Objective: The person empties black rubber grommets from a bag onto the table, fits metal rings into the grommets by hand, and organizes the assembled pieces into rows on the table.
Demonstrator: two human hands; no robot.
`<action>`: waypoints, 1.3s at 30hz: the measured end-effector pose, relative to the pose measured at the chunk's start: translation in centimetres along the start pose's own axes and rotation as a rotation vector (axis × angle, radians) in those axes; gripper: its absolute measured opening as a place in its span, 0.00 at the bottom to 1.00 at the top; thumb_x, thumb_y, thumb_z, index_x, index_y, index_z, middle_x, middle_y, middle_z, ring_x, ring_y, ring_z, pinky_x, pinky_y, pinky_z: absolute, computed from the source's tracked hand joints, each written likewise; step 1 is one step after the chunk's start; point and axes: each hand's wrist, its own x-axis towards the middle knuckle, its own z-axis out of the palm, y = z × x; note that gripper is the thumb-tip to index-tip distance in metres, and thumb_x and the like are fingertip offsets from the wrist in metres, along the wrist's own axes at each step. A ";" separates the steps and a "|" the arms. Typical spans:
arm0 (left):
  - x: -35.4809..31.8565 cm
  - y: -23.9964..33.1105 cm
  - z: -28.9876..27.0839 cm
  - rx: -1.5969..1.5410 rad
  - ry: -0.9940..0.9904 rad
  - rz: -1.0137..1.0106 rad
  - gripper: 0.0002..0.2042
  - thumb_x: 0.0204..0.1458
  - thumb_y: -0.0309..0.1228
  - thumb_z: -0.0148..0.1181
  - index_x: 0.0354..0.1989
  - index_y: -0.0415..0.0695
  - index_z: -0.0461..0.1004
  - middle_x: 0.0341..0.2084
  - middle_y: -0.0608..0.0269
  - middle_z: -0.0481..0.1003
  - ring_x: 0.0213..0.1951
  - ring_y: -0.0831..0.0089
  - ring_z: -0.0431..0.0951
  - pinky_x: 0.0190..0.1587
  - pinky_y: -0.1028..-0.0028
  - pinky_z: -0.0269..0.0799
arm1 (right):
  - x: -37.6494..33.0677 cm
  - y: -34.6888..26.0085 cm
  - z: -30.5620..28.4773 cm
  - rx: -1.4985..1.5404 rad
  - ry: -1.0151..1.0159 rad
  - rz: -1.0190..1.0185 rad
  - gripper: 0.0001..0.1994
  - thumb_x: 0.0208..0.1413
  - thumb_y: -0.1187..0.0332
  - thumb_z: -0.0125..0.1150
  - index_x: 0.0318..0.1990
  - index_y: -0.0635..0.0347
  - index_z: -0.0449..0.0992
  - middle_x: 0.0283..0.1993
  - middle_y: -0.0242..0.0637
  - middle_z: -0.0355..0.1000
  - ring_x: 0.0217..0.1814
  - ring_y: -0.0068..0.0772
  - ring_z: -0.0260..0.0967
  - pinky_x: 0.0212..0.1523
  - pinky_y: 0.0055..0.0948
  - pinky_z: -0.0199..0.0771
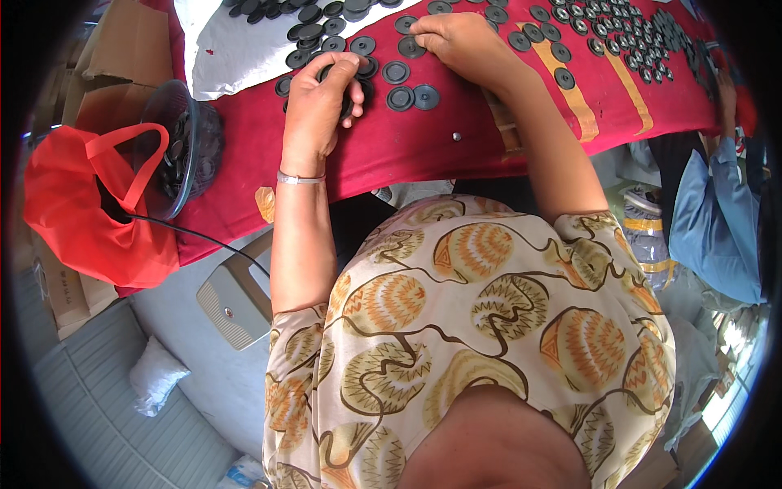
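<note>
Left hand (318, 98): curled near the upper centre of the frame, closed around matte black round discs (346, 106); partly hidden by the fingers, count cannot be told.
Right hand (468, 45): reaching in at top centre, thumb and fingers bunched at a single black ridged disc (412, 49); cannot tell whether pinched or only touched.
Loose black discs (397, 73): scattered on the cloth between and around both hands, with two side by side just below.
Red cloth table cover (391, 155): spread across the top of the frame, marked with strips of tan tape (570, 102) at upper right and a small silvery bead (457, 137) near the front edge.
White sheet (236, 61): laid over the red at upper left, under a heap of black discs (334, 26).
Silver-centred black discs (627, 41): ranged closely at upper right.
Room: pale grey floor (179, 326) at lower left; light blue sleeve (692, 220) of another person at the right edge.
See-through plastic basket (198, 155): at left, holding dark pieces (177, 155).
Red fabric bag (73, 212): beside the basket, contents hidden.
Brown cardboard box (126, 45): at upper left, flaps open.
</note>
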 end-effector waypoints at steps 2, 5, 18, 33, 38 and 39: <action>0.0 0.2 1.0 0.165 0.046 0.041 0.10 0.56 0.35 0.54 0.36 0.42 0.75 0.15 0.69 0.70 0.14 0.83 0.66 0.13 0.83 0.55 | -0.2 0.6 0.6 0.052 0.096 0.008 0.12 0.54 0.63 0.56 0.42 0.57 0.77 0.38 0.43 0.76 0.41 0.44 0.73 0.43 0.36 0.71; 1.0 -0.4 1.4 0.414 0.126 0.122 0.11 0.55 0.36 0.56 0.38 0.43 0.77 0.18 0.69 0.72 0.17 0.84 0.68 0.16 0.83 0.58 | -0.3 0.9 0.5 0.040 0.204 -0.050 0.11 0.51 0.64 0.57 0.39 0.59 0.76 0.32 0.44 0.74 0.37 0.47 0.73 0.40 0.40 0.71; 3.6 0.7 3.1 1.435 -0.111 0.370 0.12 0.48 0.34 0.57 0.35 0.38 0.71 0.31 0.45 0.77 0.38 0.49 0.77 0.40 0.56 0.73 | -5.0 -4.5 -1.5 -0.193 -0.217 0.010 0.16 0.49 0.65 0.61 0.46 0.54 0.71 0.42 0.40 0.67 0.46 0.44 0.68 0.43 0.39 0.69; -4.5 5.2 -16.7 1.032 0.802 0.629 0.11 0.49 0.33 0.62 0.36 0.39 0.73 0.21 0.66 0.73 0.22 0.78 0.71 0.26 0.77 0.65 | -3.1 -4.9 0.6 -0.047 -0.193 -0.084 0.16 0.48 0.66 0.61 0.46 0.55 0.73 0.40 0.40 0.67 0.41 0.45 0.69 0.41 0.40 0.69; -6.9 4.9 -22.8 1.581 0.785 0.286 0.18 0.49 0.42 0.59 0.41 0.38 0.73 0.32 0.50 0.78 0.34 0.50 0.78 0.38 0.64 0.72 | 0.5 -3.9 1.7 -0.172 -0.115 -0.107 0.16 0.49 0.68 0.60 0.47 0.55 0.72 0.42 0.40 0.67 0.43 0.45 0.69 0.43 0.42 0.68; -7.1 4.5 -22.8 1.662 0.686 0.367 0.20 0.50 0.42 0.58 0.44 0.38 0.73 0.34 0.50 0.78 0.35 0.49 0.78 0.40 0.63 0.72 | 0.6 -3.7 2.0 -0.175 -0.113 -0.111 0.16 0.49 0.68 0.60 0.47 0.55 0.72 0.42 0.40 0.67 0.43 0.45 0.69 0.43 0.42 0.68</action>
